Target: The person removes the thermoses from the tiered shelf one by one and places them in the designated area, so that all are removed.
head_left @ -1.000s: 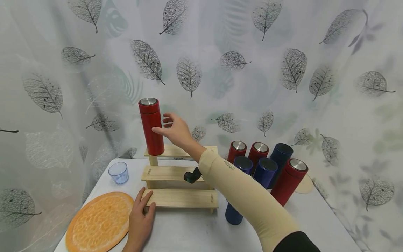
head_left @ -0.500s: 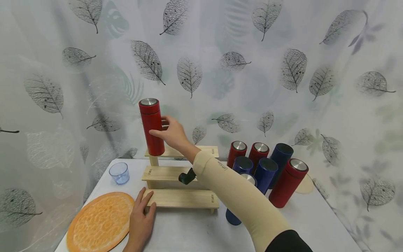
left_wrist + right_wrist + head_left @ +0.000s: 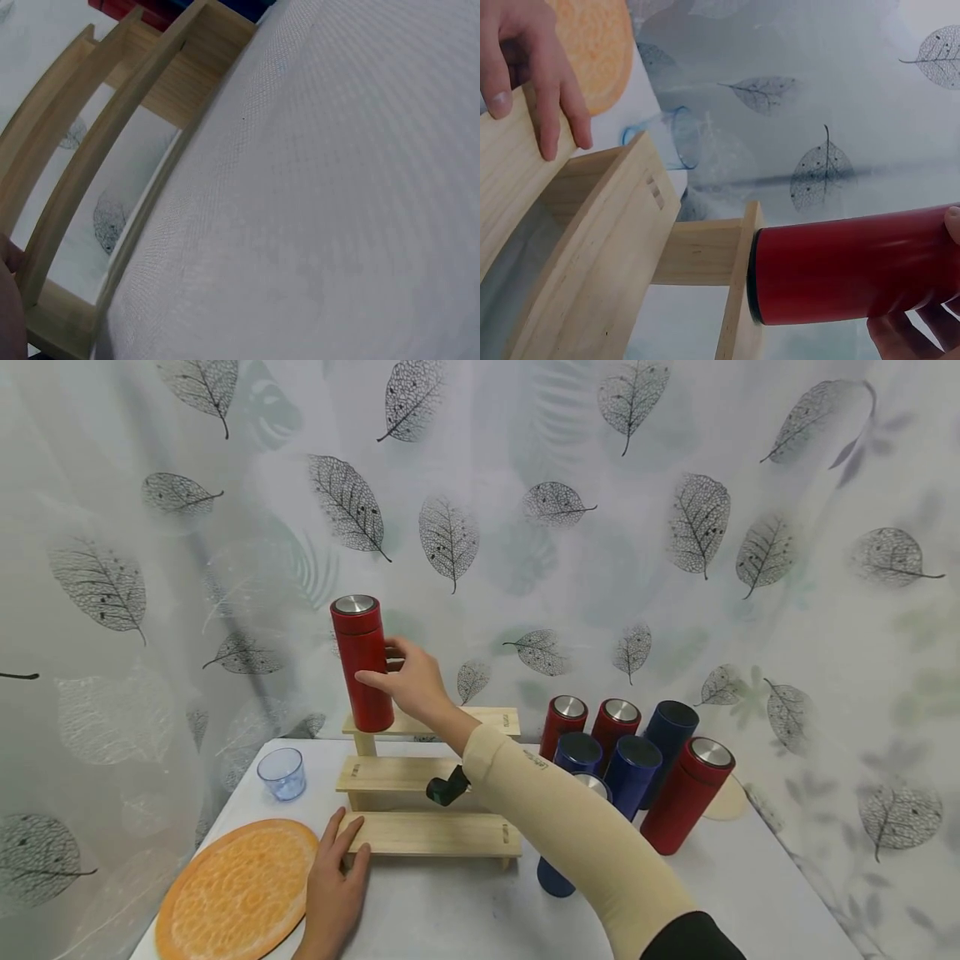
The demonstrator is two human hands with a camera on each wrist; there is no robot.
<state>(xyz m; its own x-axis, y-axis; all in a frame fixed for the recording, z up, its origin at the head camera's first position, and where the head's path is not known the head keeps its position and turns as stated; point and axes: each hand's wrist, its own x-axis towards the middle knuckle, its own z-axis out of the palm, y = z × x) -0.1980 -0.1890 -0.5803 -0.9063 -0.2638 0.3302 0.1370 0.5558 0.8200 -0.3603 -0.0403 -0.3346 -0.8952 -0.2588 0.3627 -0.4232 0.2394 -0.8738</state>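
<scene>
Now the right hand [image 3: 408,681] grips the tall red metal-capped flask [image 3: 363,663] upright on the top step of the wooden stepped rack [image 3: 431,832]; the left hand [image 3: 335,881], fingers flat and relaxed, rests against the rack's lowest step.

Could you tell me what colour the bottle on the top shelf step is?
The bottle is red with a silver cap, clearest in the head view.

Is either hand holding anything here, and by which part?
The right hand grips the red flask around the middle of its body as it stands upright on the top step of the wooden rack. The left hand rests on the bottom step, gripping nothing.
</scene>
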